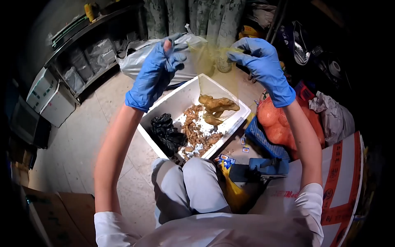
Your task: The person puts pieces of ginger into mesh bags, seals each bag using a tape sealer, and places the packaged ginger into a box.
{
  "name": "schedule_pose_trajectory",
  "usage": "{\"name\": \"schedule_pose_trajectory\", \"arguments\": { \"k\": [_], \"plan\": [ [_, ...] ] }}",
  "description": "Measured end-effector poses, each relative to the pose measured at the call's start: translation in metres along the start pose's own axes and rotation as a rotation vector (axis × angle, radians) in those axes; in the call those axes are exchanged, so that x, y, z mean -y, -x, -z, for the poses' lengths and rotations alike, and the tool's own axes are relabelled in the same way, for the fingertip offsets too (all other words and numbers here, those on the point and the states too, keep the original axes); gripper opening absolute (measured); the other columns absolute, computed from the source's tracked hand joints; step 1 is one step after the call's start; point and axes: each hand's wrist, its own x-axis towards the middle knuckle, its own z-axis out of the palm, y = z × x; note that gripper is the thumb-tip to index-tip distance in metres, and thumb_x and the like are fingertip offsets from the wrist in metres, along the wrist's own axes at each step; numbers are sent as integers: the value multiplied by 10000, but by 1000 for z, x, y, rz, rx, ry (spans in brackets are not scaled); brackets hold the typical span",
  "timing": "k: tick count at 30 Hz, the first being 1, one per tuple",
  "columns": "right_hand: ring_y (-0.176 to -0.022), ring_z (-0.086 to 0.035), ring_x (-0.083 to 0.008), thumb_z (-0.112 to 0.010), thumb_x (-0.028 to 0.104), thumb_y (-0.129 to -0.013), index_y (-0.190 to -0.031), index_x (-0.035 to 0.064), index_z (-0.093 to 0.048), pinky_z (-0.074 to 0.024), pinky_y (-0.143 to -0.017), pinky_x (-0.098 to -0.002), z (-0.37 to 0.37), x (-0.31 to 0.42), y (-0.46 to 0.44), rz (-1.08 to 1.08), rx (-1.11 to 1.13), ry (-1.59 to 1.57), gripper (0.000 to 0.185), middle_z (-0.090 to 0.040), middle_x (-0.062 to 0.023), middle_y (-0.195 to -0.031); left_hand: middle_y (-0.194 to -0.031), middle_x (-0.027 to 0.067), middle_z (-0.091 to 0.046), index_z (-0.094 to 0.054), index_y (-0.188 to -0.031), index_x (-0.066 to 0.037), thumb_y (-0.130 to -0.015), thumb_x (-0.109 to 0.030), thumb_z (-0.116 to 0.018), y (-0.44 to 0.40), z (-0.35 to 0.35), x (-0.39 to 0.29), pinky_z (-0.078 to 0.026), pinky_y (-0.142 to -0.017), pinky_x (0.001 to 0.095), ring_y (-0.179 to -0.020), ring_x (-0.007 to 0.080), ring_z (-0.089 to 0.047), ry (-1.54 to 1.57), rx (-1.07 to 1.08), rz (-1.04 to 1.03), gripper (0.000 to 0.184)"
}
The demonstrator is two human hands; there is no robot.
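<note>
Hanging below right grip (pixel 264 62), seemingly mesh bag (pixel 217 84)

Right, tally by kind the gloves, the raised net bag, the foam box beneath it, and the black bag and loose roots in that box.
Blue gloves: 2
Yellow net bag: 1
White foam box: 1
Black bag: 1
Total: 5, leaving out the loose roots, too heaped to count.

Left hand (pixel 164 55): thin blue disposable glove, wrinkled, one digit tip poking out bare. Right hand (pixel 257 57): matching blue glove, cuff ended at the wrist. Forearms were bare. Pale short sleeves (pixel 113 226), light grey top (pixel 230 230), creased light grey trousers (pixel 203 185).
</note>
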Motion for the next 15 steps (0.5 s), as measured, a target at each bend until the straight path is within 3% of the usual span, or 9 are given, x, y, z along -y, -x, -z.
{"name": "schedule_pose_trajectory", "arguments": {
  "k": [2,4,6,7,8,12,13,14,15],
  "plan": [
    [-616,-502,-78,-666,82,-667,-772,5,-615,-409,-557,-212,-1,2,-2,-33,14,-24,140,-563,-30,-665,-1013,17,-500,-423,-1160,-47,-723,-391,-633,7,16,33,-403,-678,229,-795,74,-494,-185,57,81,595],
    [-610,-497,-67,-664,85,-675,-768,1,-613,-411,-550,-210,2,4,1,-66,38,-46,135,-565,-27,-674,-1044,37,-509,-400,-1183,-27,-722,-320,-646,14,2,47,-393,-643,214,-792,70,-492,-362,178,97,599],
    [-585,-497,-70,-660,74,-680,-772,-6,-611,-415,-543,-209,8,7,5,77,-17,23,132,-563,-22,-683,-1000,31,-528,-400,-1183,-25,-716,-283,-652,9,-16,38,-387,-633,206,-777,69,-493,-438,239,168,590],
    [-604,-509,-76,-654,60,-679,-779,-8,-608,-418,-546,-210,13,7,6,-94,-1,-68,130,-565,-25,-684,-957,24,-546,-400,-1183,-22,-709,-246,-658,6,-31,31,-381,-622,198,-761,68,-495,-513,295,239,584],
    [-604,-509,-76,-654,60,-679,-779,-8,-608,-418,-546,-210,14,9,8,-101,1,-62,130,-565,-25,-684,-847,12,-563,-483,-1081,-32,-704,-275,-660,1,-47,29,-374,-636,196,-727,75,-501,-492,266,136,481],
    [-705,-539,-74,-632,53,-707,-842,-9,-587,-439,-585,-204,24,11,15,22,98,-5,155,-583,-37,-766,-751,-13,-558,-545,-987,-30,-718,-211,-650,-15,-75,26,-333,-555,166,-616,30,-445,-507,384,103,340],
    [-711,-544,-74,-617,52,-723,-876,-2,-575,-444,-605,-202,27,12,15,69,-13,-173,167,-585,-36,-785,-720,-22,-553,-570,-943,-30,-724,-189,-644,-17,-77,25,-312,-522,156,-582,16,-417,-454,376,74,282],
    [-717,-550,-74,-603,52,-740,-910,5,-563,-449,-624,-200,31,12,17,115,-125,-343,181,-587,-35,-805,-691,-31,-551,-599,-882,-31,-729,-143,-631,-19,-77,21,-272,-476,158,-542,4,-370,-423,236,73,192],
    [-760,-555,-83,-585,118,-770,-955,16,-541,-454,-640,-203,42,12,23,63,-223,-355,216,-586,-46,-842,-692,-30,-549,-604,-864,-34,-728,-136,-631,-20,-77,12,-268,-473,163,-538,7,-366,-428,216,42,171]
  ]
}}
